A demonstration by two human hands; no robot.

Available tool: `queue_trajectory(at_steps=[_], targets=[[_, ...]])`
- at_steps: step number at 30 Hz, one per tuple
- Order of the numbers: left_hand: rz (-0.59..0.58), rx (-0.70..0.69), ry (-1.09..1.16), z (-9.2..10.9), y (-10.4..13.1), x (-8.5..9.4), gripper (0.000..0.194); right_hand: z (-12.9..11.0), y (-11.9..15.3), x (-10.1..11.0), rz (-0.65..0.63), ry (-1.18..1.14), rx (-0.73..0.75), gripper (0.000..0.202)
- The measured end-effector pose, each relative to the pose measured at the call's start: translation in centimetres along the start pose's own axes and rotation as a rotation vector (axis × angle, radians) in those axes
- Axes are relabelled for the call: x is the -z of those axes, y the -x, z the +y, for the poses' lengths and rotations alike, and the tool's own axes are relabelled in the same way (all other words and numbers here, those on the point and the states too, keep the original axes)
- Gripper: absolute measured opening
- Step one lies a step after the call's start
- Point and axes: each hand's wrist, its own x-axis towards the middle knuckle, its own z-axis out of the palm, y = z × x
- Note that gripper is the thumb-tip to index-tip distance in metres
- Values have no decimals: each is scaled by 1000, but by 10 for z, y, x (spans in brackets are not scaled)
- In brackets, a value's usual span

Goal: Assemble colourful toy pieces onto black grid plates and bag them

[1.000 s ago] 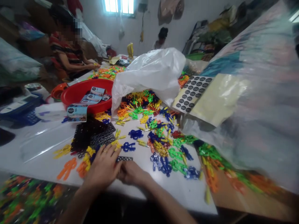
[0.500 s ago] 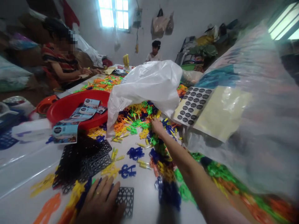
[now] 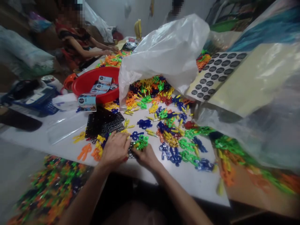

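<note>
My right hand (image 3: 147, 155) is closed around a bright green plastic figure (image 3: 141, 142) near the table's front edge. Just left of it, my left hand (image 3: 116, 147) rests palm down with its fingers stretched out, partly over yellow and dark blue pieces. A small black perforated plate (image 3: 131, 153) shows between the two hands, mostly covered by them. Beyond the hands lie a dark blue figure (image 3: 136, 135) and another blue piece (image 3: 144, 124). Larger black perforated plates (image 3: 105, 123) lie beyond my left hand.
A red basin (image 3: 77, 87) with printed cards stands at the left. A white plastic bag (image 3: 164, 53) opens over a heap of coloured pieces. At right, a sticker sheet (image 3: 214, 73) lies against a big bag. More pieces cover the floor (image 3: 53, 187). Another person sits at the far left.
My right hand has come back from the heap by the white bag to beside my left hand, now with a green figure. The view has tilted downward.
</note>
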Motion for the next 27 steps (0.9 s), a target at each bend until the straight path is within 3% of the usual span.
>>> queue_trajectory(at_steps=[5,8,10,12,14,16,17,19,21,24,27], targets=[[27,13,39,-3,5,-1,46,11,-10,-16,-45,470,174,20],[25,-33,20,-6,4,-3,54,4,-12,-29,-88,696,137,25],[33,-21,-23,-7,4,-4,50,-4,-12,-35,-101,766,116,27],[37,-2,-63,-6,4,-6,42,-10,-13,-27,-158,766,121,26],[33,-25,-79,-4,7,-8,39,-15,-15,1,-327,674,155,21],[39,-59,-74,0,11,-11,37,-18,-23,48,-441,597,176,18],[46,-67,-68,1,13,-12,37,-20,-30,75,-401,623,155,20],[52,-66,-51,4,14,-13,37,-23,-54,130,-109,875,32,28],[40,-69,-33,5,14,-13,37,-25,-86,175,79,1177,-90,36],[39,-75,-23,4,13,-13,36,-23,-131,209,68,1271,-120,30],[48,-67,-26,3,14,-13,34,-20,-155,215,4,1260,-64,22]])
